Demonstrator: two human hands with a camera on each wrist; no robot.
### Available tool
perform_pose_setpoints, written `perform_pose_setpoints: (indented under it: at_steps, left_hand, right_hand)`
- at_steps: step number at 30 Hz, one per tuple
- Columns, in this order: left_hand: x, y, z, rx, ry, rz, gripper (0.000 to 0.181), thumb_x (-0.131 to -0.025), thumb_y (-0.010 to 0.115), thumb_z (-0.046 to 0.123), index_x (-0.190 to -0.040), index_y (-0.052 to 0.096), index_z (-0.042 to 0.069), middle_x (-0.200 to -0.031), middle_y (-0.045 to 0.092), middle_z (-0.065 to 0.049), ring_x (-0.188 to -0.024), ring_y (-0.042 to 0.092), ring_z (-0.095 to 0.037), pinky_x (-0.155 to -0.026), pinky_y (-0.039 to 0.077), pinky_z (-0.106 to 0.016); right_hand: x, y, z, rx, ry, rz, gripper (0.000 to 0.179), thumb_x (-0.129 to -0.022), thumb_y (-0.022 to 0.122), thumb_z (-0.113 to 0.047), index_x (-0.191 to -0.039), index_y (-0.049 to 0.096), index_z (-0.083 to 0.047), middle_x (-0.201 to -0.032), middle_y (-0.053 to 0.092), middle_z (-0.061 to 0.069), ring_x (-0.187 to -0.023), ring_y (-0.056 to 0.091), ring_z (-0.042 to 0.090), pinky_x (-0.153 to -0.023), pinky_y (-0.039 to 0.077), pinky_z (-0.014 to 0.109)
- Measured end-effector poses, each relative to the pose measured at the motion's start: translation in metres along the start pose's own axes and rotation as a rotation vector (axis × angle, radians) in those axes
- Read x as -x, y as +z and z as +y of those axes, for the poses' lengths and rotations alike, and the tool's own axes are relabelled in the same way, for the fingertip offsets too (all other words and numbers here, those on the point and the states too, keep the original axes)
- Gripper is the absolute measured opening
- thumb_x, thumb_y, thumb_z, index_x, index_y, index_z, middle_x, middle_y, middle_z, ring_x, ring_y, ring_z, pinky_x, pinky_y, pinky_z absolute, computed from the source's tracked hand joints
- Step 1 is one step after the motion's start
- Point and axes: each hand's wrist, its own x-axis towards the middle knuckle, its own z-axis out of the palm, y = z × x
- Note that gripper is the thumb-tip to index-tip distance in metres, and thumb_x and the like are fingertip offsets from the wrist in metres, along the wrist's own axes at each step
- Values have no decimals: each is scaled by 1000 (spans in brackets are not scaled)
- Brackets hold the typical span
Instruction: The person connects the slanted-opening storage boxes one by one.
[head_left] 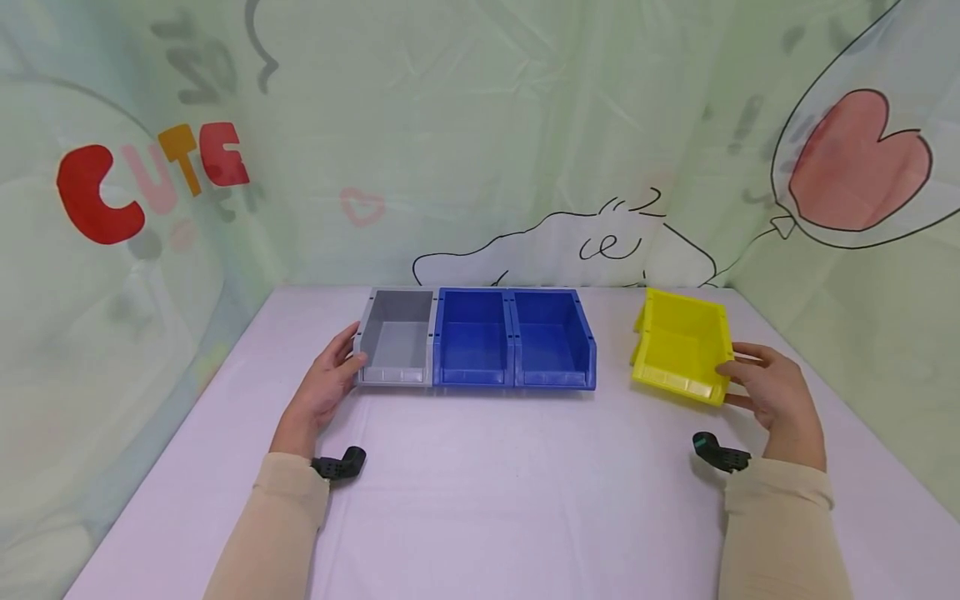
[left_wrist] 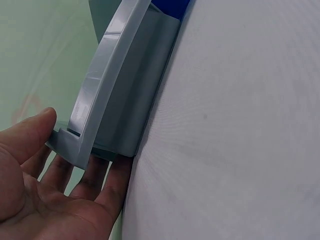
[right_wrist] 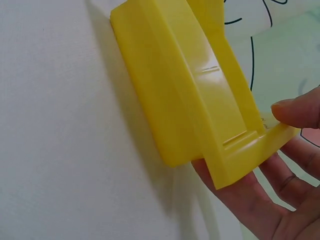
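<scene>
A grey storage bin [head_left: 397, 342] stands at the left end of a joined row, beside two blue storage bins [head_left: 474, 337]. My left hand [head_left: 335, 379] holds the grey bin's left side, thumb at the rim's front corner and fingers [left_wrist: 90, 182] along the outer wall. Off to the right of the row, a yellow storage bin [head_left: 684, 346] tilts, its underside showing above a shadow in the right wrist view. My right hand [head_left: 776, 392] grips its right side wall, thumb [right_wrist: 295, 111] over the rim and the other fingers outside and below.
A white-covered table [head_left: 510, 492] lies under the bins. Behind it hangs a pale green printed curtain [head_left: 480, 142], which also closes in both sides. A gap separates the yellow bin from the right-hand blue bin [head_left: 551, 337]. Black wrist cameras [head_left: 341, 463] sit at both sleeves.
</scene>
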Motion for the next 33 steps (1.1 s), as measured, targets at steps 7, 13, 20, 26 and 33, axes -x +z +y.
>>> perform_pose_setpoints:
  at_steps: [7,13,20,26,33]
  left_hand:
    - [-1,1,0,-5,-3,7,67,-109,50,8,-167,21,25,-175,12,-8,-159,22,-30,-127,24,-50]
    - [-3,2,1,-4,4,1,66,-109,49,8,-167,21,24,-175,11,-9,-159,21,-31,-128,23,-51]
    - [-1,2,1,-22,-7,13,65,-110,48,10,-167,22,26,-175,9,-6,-160,18,-30,-128,22,-52]
    - [-1,3,0,-16,-11,20,65,-110,48,10,-166,22,27,-176,9,-6,-161,17,-29,-128,22,-52]
    - [-1,2,0,-19,-9,21,65,-110,49,11,-167,22,27,-175,11,-6,-160,19,-29,-128,23,-52]
  right_hand:
    - [1,-1,-2,-33,-15,21,79,-103,64,-26,-165,20,-8,-150,41,17,-111,54,19,-77,63,27]
    - [5,-5,-9,-115,-19,40,77,-101,67,-26,-165,26,-17,-119,44,-15,-103,53,11,-75,63,25]
    - [9,-4,-15,-152,-43,26,74,-101,68,-26,-164,30,-23,-113,43,-19,-106,52,14,-73,62,23]
    - [11,3,-23,-181,-68,28,74,-98,72,-31,-162,36,-26,-114,46,-19,-107,53,14,-73,61,19]
    - [13,15,-31,-278,-115,7,68,-99,71,-24,-160,41,-23,-115,52,-18,-104,54,12,-69,59,16]
